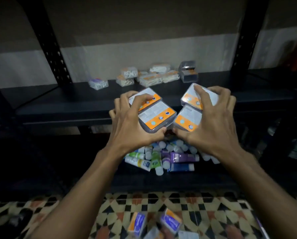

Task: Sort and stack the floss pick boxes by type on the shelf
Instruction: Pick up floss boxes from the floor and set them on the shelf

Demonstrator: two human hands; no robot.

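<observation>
- The left hand [132, 128] grips two clear plastic boxes with orange-banded labels [157, 118] at the front of the dark metal shelf [58, 104].
- The right hand [211, 125] grips two more orange-banded clear boxes [187, 118], just beside them.
- Loose clear floss pick boxes [149, 75] lie at the shelf's back.

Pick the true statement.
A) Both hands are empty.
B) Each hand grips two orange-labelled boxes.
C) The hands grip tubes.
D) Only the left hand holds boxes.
B: the left hand and the right hand each curl their fingers round two orange-labelled boxes.
</observation>
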